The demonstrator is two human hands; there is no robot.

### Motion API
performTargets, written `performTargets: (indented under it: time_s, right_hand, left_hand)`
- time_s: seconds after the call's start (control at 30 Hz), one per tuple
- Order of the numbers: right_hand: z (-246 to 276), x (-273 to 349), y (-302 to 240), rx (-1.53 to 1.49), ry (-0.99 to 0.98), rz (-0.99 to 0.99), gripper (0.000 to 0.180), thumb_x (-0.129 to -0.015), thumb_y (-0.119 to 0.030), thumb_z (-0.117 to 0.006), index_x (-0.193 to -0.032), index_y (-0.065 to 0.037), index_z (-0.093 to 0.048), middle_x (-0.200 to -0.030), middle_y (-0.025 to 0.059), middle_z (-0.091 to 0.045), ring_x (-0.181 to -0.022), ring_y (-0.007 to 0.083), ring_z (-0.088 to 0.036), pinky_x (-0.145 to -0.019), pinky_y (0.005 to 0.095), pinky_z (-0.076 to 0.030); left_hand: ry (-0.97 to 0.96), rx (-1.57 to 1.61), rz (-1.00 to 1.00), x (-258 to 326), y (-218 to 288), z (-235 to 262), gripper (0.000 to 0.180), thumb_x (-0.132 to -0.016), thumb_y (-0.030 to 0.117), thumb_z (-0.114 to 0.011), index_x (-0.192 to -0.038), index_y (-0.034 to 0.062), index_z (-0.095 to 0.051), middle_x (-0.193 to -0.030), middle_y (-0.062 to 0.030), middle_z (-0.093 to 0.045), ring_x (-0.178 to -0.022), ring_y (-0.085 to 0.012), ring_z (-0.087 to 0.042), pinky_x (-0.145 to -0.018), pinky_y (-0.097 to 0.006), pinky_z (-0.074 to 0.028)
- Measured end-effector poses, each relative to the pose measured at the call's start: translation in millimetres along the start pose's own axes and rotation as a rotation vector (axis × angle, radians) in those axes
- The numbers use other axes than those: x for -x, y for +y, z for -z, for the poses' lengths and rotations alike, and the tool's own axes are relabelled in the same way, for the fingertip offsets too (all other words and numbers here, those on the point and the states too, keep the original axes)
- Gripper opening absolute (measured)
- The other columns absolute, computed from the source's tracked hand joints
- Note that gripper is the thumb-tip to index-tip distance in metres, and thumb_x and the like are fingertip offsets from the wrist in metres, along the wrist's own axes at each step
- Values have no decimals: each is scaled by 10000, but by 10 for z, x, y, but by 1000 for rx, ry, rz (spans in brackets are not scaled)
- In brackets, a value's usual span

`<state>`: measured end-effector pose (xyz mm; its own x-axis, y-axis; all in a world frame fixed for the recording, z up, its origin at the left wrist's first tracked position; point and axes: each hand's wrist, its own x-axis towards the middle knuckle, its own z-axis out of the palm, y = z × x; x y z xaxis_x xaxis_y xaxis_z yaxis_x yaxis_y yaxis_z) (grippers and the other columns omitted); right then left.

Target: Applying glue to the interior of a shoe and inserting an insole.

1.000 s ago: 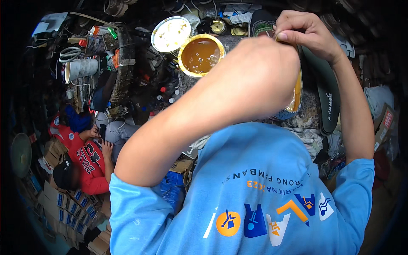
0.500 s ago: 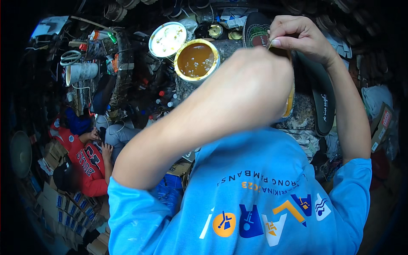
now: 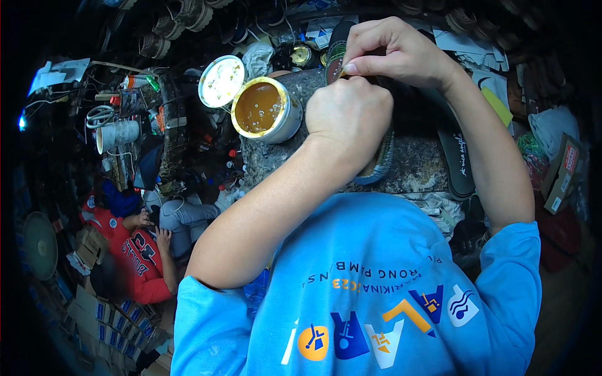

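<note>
My left hand (image 3: pixel 351 116) is a closed fist, its back toward me, hiding what its fingers hold. Just beyond it, my right hand (image 3: pixel 395 53) pinches thumb against forefinger; a small yellowish edge shows at the fingertips, too little to name. From under the fist curves the teal-edged rim (image 3: pixel 380 161) of a sole-shaped piece. Past the fingertips lies a dark sandal sole (image 3: pixel 335 67) with a reddish footbed and green stitching. A tub of amber glue (image 3: pixel 260 109) stands left of my fist, its smeared lid (image 3: pixel 221 81) behind it. Near my right forearm rests a black insole (image 3: pixel 458 164).
A worn, stained work block (image 3: pixel 414 166) carries the tub and shoe parts. To the left, a seated person in a red shirt (image 3: pixel 141 250) sits low, near a side table with a white cup (image 3: pixel 118 135). An open carton (image 3: pixel 562 172) is at the right.
The whole view has shifted, with tub and block now lower and further left. My left fist has turned and moved nearer the right fingertips. The right hand keeps its pinch.
</note>
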<state>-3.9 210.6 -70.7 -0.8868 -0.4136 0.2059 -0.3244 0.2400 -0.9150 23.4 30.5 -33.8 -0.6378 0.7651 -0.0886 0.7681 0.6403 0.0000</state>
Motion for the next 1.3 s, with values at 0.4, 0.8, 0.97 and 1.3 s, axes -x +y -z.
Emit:
performTargets:
  time_s: [0.4,0.8,0.97,1.3]
  right_hand:
    - [-71,57,15,24,56,-8,201,-932,-189,-747,-973,3,-788,-891,72,-683,-871,166,-661,-794,310,-522]
    - [-106,24,14,91,122,73,256,-849,-259,-720,-954,-43,-809,-847,117,-768,-779,243,-739,-737,358,-579]
    - [-128,-2,28,83,94,-14,250,-861,-260,-727,-953,-45,-814,-857,111,-779,-801,232,-749,-758,349,-587]
    - [-163,10,-15,53,80,-25,180,-899,-184,-752,-924,-9,-788,-829,71,-709,-766,167,-686,-703,309,-552]
  left_hand:
    - [-119,319,-170,394,-160,578,140,-879,20,-655,-1009,-32,-652,-847,-210,-686,-750,-392,-702,-645,-470,-552]
    - [114,422,-177,172,-347,403,226,-881,65,-790,-983,12,-596,-738,-105,-693,-613,-216,-704,-574,-305,-531]
    - [180,531,-128,300,-355,534,117,-846,21,-757,-917,15,-663,-713,-109,-646,-559,-258,-654,-535,-347,-510]
    - [202,431,-213,512,-221,580,113,-850,-18,-771,-891,0,-667,-741,-136,-678,-590,-283,-675,-539,-350,-529]
